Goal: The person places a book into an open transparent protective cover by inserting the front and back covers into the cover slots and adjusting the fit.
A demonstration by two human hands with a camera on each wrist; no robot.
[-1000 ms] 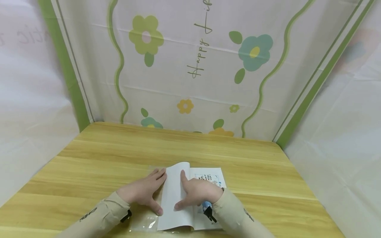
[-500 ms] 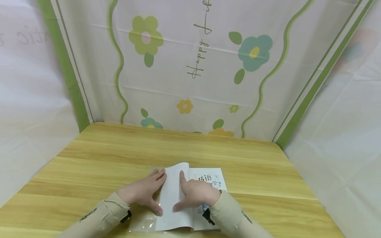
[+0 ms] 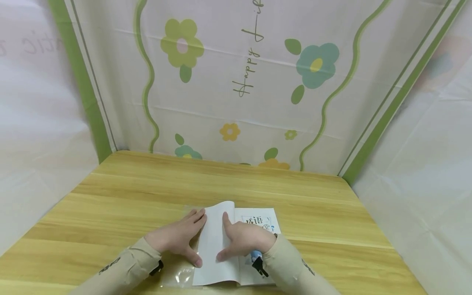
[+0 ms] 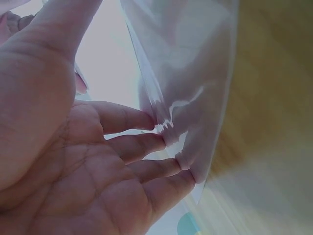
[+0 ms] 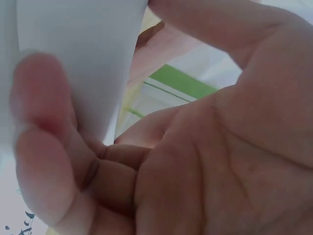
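The left hand point(image 3: 176, 237) lies flat with fingers extended, its tips pressing the clear plastic cover sleeve point(image 3: 177, 275) against the raised white front cover point(image 3: 215, 241) of the book point(image 3: 258, 223), which sits near the front edge of the wooden table point(image 3: 147, 184). The right hand point(image 3: 245, 239) rests spread on that cover, forefinger pointing far and thumb toward the left; whether its hidden fingers curl cannot be told. Against the earlier frames both hands and the book are essentially unchanged, bar a slight sideways shift, suggesting the cover is being held steady.
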